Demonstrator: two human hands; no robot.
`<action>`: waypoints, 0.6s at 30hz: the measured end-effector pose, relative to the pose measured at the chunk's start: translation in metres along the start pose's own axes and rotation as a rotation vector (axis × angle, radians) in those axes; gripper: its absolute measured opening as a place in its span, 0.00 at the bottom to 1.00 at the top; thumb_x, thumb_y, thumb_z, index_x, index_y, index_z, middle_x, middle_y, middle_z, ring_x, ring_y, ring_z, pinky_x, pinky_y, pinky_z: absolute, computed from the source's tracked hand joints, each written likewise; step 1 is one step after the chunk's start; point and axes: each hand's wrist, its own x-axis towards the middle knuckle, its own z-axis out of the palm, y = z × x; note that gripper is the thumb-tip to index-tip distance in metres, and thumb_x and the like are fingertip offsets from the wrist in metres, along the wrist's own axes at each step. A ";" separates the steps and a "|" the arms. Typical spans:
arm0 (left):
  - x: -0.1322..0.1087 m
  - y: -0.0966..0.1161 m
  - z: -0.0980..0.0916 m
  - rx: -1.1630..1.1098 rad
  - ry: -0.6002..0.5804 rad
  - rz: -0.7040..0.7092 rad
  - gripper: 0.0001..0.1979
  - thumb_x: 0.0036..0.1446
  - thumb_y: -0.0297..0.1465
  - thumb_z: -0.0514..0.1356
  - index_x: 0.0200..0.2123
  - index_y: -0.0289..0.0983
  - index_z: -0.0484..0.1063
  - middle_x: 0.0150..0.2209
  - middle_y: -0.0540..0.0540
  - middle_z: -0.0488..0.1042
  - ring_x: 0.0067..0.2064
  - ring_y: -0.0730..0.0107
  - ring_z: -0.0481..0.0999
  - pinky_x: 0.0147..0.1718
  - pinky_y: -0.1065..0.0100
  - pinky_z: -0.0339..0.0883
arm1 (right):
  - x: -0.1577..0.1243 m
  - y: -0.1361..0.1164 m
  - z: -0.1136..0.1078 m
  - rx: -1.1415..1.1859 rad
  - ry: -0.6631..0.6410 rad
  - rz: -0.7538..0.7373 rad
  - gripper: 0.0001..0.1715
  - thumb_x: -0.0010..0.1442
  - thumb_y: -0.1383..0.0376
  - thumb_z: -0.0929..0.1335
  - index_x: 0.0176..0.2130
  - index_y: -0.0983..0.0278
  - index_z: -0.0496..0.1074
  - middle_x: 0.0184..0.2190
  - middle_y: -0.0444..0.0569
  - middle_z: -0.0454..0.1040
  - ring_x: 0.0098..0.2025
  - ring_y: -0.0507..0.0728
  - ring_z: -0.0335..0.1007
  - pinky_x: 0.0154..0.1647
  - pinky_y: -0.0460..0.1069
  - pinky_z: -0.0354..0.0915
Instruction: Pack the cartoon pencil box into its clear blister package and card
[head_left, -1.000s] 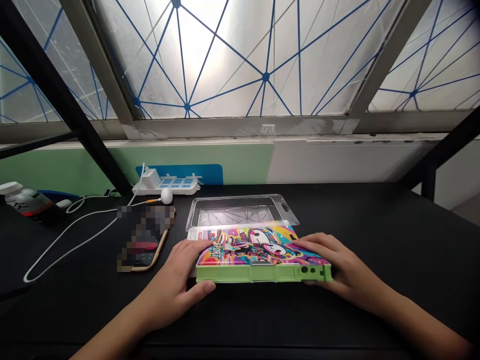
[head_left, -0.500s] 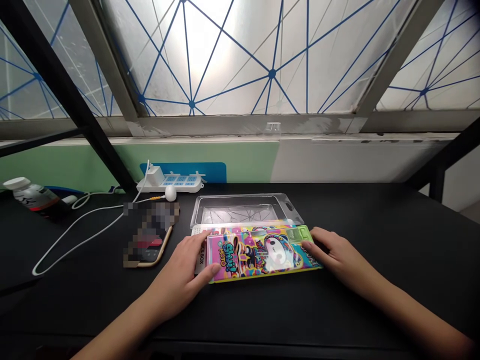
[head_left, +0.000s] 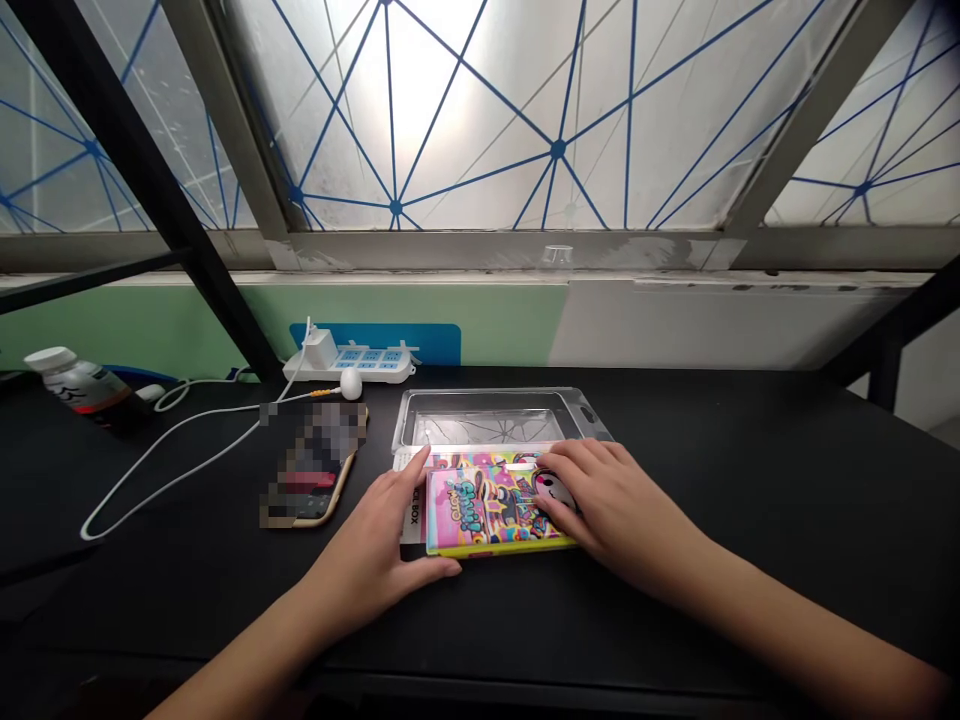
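A colourful pencil box [head_left: 487,510] with cartoon print and a yellow lower edge lies flat on the black desk. Under and behind it is a printed card [head_left: 411,522] with partly visible lettering. My left hand [head_left: 382,535] is at the box's left end, thumb and forefinger spread wide apart. My right hand [head_left: 607,495] lies across the right part of the box, fingers towards the far side and thumb on the top face, hiding that end. Just behind the box lies a clear plastic tray [head_left: 480,400].
To the left is a phone [head_left: 330,500], partly blurred out. A white cable [head_left: 112,530] loops beside it towards a power strip [head_left: 375,372] by the wall. A bottle with a white cap [head_left: 82,385] leans at far left. Black frame bars [head_left: 225,310] rise at both sides.
My right hand has moved left from the box's right end onto its top. My left thumb has come off the box's face to its near side. The view has shifted slightly.
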 end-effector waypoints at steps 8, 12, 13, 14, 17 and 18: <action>0.000 0.005 -0.004 -0.065 -0.042 -0.085 0.56 0.55 0.35 0.71 0.75 0.43 0.35 0.66 0.32 0.65 0.67 0.46 0.65 0.64 0.44 0.60 | 0.039 -0.020 0.017 0.084 -0.062 0.033 0.15 0.71 0.59 0.62 0.37 0.65 0.72 0.35 0.53 0.73 0.37 0.62 0.68 0.39 0.57 0.65; 0.000 0.006 -0.004 -0.085 -0.023 -0.068 0.54 0.56 0.34 0.69 0.75 0.43 0.37 0.67 0.34 0.64 0.67 0.47 0.66 0.65 0.46 0.60 | 0.039 -0.019 0.021 0.103 0.023 0.041 0.15 0.72 0.59 0.61 0.37 0.65 0.69 0.35 0.53 0.71 0.38 0.61 0.66 0.39 0.56 0.64; 0.000 0.006 -0.003 -0.090 -0.016 -0.061 0.53 0.57 0.35 0.68 0.75 0.43 0.37 0.67 0.34 0.64 0.67 0.47 0.66 0.65 0.46 0.61 | 0.039 -0.019 0.021 0.099 0.069 0.043 0.16 0.73 0.59 0.60 0.37 0.65 0.69 0.35 0.53 0.71 0.38 0.61 0.66 0.39 0.55 0.64; 0.001 0.006 -0.003 -0.094 -0.009 -0.059 0.52 0.58 0.35 0.68 0.75 0.44 0.37 0.68 0.35 0.63 0.67 0.47 0.66 0.65 0.45 0.61 | 0.040 -0.018 0.021 0.091 0.119 0.042 0.17 0.73 0.58 0.60 0.37 0.65 0.69 0.35 0.53 0.71 0.37 0.61 0.66 0.38 0.55 0.64; 0.003 0.004 -0.004 -0.106 -0.001 -0.053 0.49 0.61 0.40 0.66 0.75 0.43 0.39 0.69 0.35 0.62 0.68 0.46 0.63 0.66 0.45 0.59 | 0.041 -0.017 0.018 0.057 0.271 0.010 0.19 0.74 0.55 0.59 0.37 0.64 0.67 0.34 0.53 0.72 0.36 0.61 0.66 0.38 0.55 0.64; 0.003 0.003 -0.005 -0.116 -0.014 -0.039 0.46 0.62 0.42 0.64 0.75 0.43 0.43 0.69 0.36 0.62 0.69 0.46 0.62 0.66 0.45 0.57 | 0.041 -0.016 0.017 0.044 0.319 -0.014 0.18 0.74 0.55 0.60 0.37 0.64 0.67 0.34 0.53 0.72 0.36 0.61 0.66 0.38 0.55 0.65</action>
